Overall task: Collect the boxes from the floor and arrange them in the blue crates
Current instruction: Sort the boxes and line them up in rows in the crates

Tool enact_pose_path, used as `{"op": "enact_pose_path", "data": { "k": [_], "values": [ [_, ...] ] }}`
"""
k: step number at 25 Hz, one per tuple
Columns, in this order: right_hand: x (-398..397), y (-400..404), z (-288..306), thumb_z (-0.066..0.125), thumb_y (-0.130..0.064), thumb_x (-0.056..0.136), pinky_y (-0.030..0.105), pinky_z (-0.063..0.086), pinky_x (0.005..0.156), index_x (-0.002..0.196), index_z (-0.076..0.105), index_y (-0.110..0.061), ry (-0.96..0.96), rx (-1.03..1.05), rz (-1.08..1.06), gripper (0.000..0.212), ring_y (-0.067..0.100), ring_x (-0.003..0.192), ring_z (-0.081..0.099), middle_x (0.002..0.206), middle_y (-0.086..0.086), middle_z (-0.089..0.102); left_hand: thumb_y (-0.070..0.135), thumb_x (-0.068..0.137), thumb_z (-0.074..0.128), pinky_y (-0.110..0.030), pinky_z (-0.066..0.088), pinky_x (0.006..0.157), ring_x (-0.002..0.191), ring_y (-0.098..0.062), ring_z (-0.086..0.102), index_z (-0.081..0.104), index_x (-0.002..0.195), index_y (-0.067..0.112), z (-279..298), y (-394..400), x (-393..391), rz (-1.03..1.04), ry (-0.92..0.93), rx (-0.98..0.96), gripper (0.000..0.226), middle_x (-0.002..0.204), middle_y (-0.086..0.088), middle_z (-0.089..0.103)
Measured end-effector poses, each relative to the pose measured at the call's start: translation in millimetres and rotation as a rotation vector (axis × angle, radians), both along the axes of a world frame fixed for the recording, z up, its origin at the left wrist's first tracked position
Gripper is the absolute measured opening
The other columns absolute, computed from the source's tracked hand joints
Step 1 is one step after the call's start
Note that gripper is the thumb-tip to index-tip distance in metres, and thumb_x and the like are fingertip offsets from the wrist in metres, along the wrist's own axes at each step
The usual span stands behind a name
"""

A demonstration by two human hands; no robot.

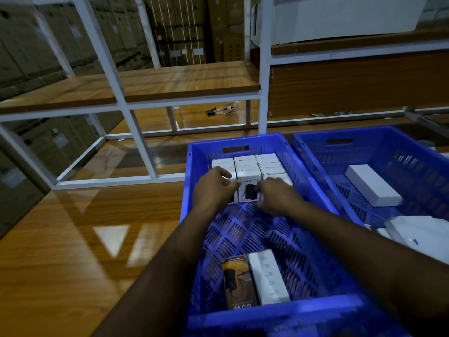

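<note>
Both the left hand (pixel 215 187) and right hand (pixel 275 195) curl onto the small white printed carton (pixel 250 190) in the slatted blue plastic crate (pixel 243 239); it should be seated flush against the far rows.

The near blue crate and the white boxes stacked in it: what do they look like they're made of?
Blue crate: looks like rigid moulded plastic with a slight sheen; its slotted floor, ribbed walls and cut-out handle point to that.
White boxes: apparently printed cardboard cartons with a smooth, slightly glossy face; sharp folded edges and printed lettering show. Whether they are film-wrapped cannot be told.
</note>
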State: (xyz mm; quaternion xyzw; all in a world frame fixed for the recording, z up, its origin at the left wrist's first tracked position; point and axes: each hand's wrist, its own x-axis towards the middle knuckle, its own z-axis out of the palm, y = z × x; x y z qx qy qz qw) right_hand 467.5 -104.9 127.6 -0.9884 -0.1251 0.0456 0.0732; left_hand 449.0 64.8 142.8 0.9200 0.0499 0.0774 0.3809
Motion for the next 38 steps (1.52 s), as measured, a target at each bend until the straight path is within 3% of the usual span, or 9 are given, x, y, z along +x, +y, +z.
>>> {"op": "enact_pose_path", "data": {
  "k": [4,7,11,16,22,27,30,35,38],
  "values": [
    [-40,13,-3,0.06,-0.029,0.097,0.022,0.045,0.069,0.121,0.065,-0.011,0.673,0.013,0.361,0.031,0.015,0.086,0.056,0.099,-0.002,0.059,0.038,0.089,0.073,-0.037,0.056,0.081,0.09,-0.018,0.068,0.062,0.113,0.02,-2,8,-5,-0.045,0.077,0.056,0.032,0.088,0.006,0.069],
    [-48,20,-21,0.063,-0.028,0.095,0.029,0.041,0.063,0.117,0.057,-0.008,0.821,-0.098,0.417,0.03,0.02,0.081,0.05,0.094,0.004,0.056,0.037,0.09,0.072,-0.036,0.056,0.081,0.092,-0.019,0.067,0.063,0.111,0.021,-6,8,-8,-0.033,0.061,0.055,0.028,0.09,0.005,0.069],
    [-46,13,-21,0.066,-0.036,0.093,0.03,0.039,0.06,0.094,0.057,-0.011,0.792,-0.128,0.331,0.027,0.021,0.073,0.046,0.084,0.006,0.057,0.038,0.09,0.072,-0.041,0.056,0.084,0.094,-0.022,0.066,0.066,0.099,0.022,-13,6,-9,-0.054,0.099,0.089,0.02,0.093,0.0,0.07],
    [-43,3,-14,0.069,-0.03,0.09,0.026,0.045,0.061,0.125,0.059,-0.005,0.724,-0.114,0.181,0.044,0.02,0.086,0.054,0.122,0.014,0.063,0.04,0.089,0.073,-0.04,0.056,0.086,0.094,-0.023,0.065,0.067,0.102,0.019,-15,3,-12,-0.092,0.136,0.061,0.025,0.088,0.002,0.063],
    [-26,-8,-4,0.074,-0.023,0.081,0.029,0.045,0.064,0.101,0.059,-0.014,0.382,0.457,-0.157,0.027,0.02,0.081,0.056,0.105,0.009,0.062,0.04,0.088,0.074,-0.041,0.056,0.086,0.093,-0.026,0.066,0.063,0.112,0.016,-16,-2,-13,-0.156,0.223,0.079,0.036,0.088,-0.001,0.063],
    [-13,-14,4,0.071,-0.012,0.081,0.027,0.043,0.057,0.107,0.056,-0.013,0.257,1.007,-0.33,0.03,0.019,0.077,0.056,0.104,0.009,0.062,0.047,0.074,0.085,-0.043,0.047,0.106,0.132,-0.029,0.05,0.027,0.152,0.013,-21,-8,-13,-0.327,0.4,-0.067,0.103,0.151,-0.009,0.044],
    [-12,-13,11,0.068,-0.005,0.078,0.025,0.044,0.058,0.109,0.057,-0.012,0.221,1.217,-0.409,0.033,0.017,0.076,0.058,0.102,0.009,0.066,0.053,0.07,0.085,-0.043,0.042,0.111,0.142,-0.028,0.039,0.015,0.157,0.015,-25,-16,-14,-0.356,0.344,-0.073,0.118,0.161,-0.006,0.029],
    [-9,-11,8,0.075,-0.016,0.08,0.03,0.05,0.062,0.105,0.06,-0.014,0.238,1.342,-0.451,0.029,0.019,0.079,0.061,0.098,0.008,0.067,0.052,0.087,0.071,-0.045,0.044,0.108,0.132,-0.025,0.044,0.031,0.148,0.016,-29,-24,-9,-0.317,0.209,-0.064,0.081,0.145,-0.005,0.036],
    [-7,-11,12,0.068,-0.038,0.09,0.033,0.057,0.069,0.104,0.064,-0.014,0.279,1.517,-0.413,0.029,0.022,0.092,0.068,0.103,0.006,0.072,0.041,0.1,0.051,-0.037,0.052,0.09,0.108,-0.023,0.059,0.055,0.127,0.017,-13,-29,-11,-0.189,0.299,-0.463,0.037,0.126,-0.008,0.056]
  ]
}}
